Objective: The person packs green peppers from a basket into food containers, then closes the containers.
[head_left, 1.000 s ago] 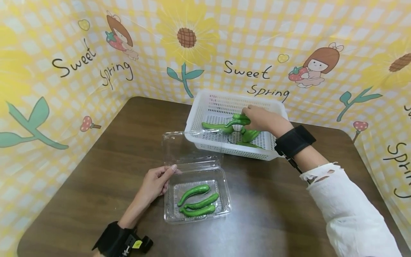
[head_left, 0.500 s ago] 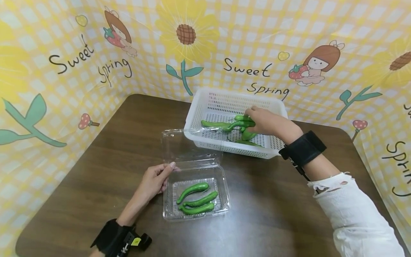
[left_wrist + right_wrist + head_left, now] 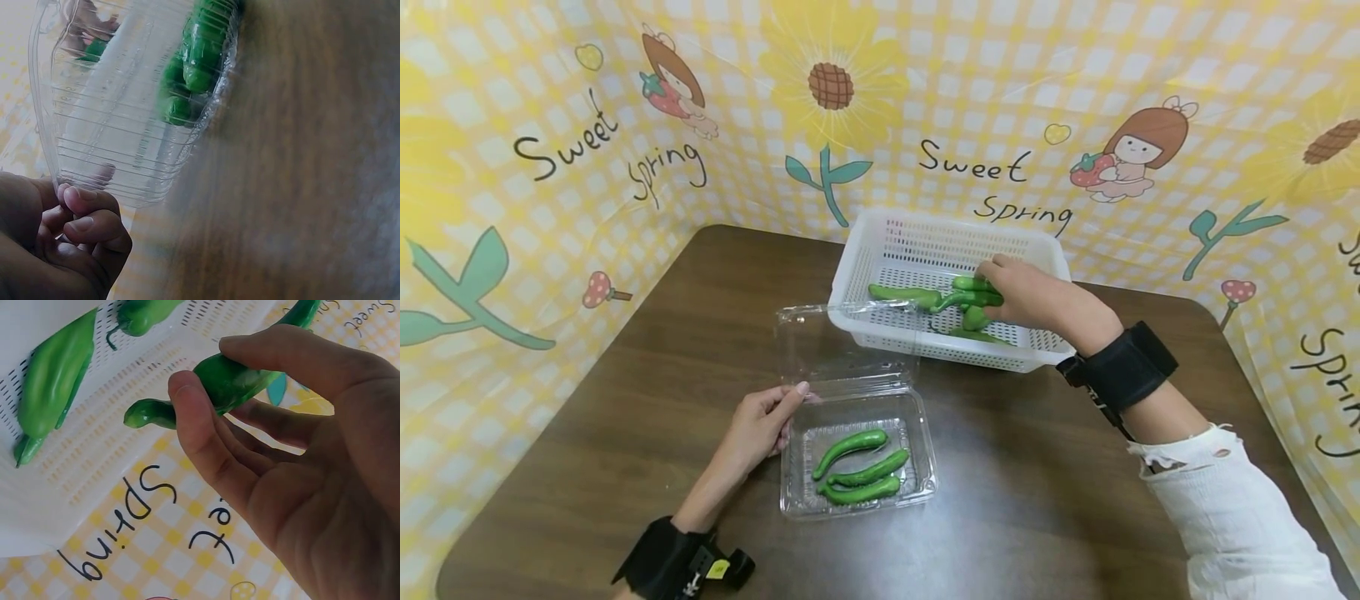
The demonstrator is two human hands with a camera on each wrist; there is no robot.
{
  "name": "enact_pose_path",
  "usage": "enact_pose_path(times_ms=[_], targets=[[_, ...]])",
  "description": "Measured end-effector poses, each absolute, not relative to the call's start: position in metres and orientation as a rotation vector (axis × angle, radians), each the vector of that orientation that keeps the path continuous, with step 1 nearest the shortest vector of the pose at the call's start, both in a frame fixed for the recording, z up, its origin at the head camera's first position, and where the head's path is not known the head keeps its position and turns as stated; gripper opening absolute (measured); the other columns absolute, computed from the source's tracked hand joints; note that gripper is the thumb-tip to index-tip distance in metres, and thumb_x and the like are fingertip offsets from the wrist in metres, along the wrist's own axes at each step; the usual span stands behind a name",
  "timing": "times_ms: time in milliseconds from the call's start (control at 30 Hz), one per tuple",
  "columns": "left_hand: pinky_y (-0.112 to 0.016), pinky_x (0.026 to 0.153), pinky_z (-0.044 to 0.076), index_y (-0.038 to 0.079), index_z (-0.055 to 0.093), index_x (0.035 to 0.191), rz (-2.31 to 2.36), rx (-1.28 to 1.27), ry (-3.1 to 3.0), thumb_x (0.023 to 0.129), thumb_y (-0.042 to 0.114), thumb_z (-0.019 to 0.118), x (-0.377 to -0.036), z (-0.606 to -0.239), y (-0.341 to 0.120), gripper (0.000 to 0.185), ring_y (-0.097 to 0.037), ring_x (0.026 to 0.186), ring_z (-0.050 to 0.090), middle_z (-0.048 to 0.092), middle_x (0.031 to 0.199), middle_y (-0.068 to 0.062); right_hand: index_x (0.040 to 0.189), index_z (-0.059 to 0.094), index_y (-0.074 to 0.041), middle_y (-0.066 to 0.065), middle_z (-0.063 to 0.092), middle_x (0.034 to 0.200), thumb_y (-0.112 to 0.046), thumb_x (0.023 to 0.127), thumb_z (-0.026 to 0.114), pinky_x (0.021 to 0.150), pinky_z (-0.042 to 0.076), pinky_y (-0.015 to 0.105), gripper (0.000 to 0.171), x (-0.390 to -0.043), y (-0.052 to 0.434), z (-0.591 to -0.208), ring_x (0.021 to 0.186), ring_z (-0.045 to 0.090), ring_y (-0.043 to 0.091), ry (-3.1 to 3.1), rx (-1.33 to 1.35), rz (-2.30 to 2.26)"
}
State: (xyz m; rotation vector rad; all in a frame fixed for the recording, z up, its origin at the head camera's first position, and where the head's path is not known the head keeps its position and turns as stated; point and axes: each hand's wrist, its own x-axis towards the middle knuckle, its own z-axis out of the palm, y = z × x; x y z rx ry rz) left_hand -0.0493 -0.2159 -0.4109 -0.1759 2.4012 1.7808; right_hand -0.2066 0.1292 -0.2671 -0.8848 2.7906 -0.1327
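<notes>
My left hand (image 3: 763, 421) pinches the rim at the left back corner of a clear plastic clamshell box (image 3: 931, 454). Its lid (image 3: 846, 337) stands open toward the back. Three green chili peppers lie side by side in the box, among them a curved pepper (image 3: 850, 450). Over the white basket (image 3: 947, 352), my right hand (image 3: 1033, 297) holds another green chili pepper (image 3: 228, 384) between thumb and fingers. More green peppers (image 3: 906, 295) lie on the basket floor beneath and beside that hand, which partly hides them.
The basket stands at the back of a brown wooden table (image 3: 647, 358), just behind the box lid, which overlaps its front wall in the head view. A yellow checked cloth (image 3: 745, 167) with printed flowers hangs around the table's back and sides.
My right hand has moved slightly to the right within the basket, and the pepper in its fingers has shifted with it. The left hand and the box have stayed put.
</notes>
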Motion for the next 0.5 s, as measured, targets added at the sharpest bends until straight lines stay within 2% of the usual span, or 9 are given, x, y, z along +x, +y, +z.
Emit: enact_pose_path(times_ms=[500], targets=[[-0.022, 0.04, 0.037, 0.012, 0.074, 0.109, 1.773, -0.16, 2.424, 0.101, 0.047, 0.052, -0.049, -0.411, -0.217, 0.042, -0.008, 0.043, 0.041, 0.045, 0.056, 0.0, 0.133, 0.05, 0.003, 0.02, 0.053, 0.118, -0.014, 0.093, 0.068, 0.081, 0.051, 0.042, 0.047, -0.169, 0.125, -0.251, 0.093, 0.057, 0.029, 2.791, -0.946, -0.173]])
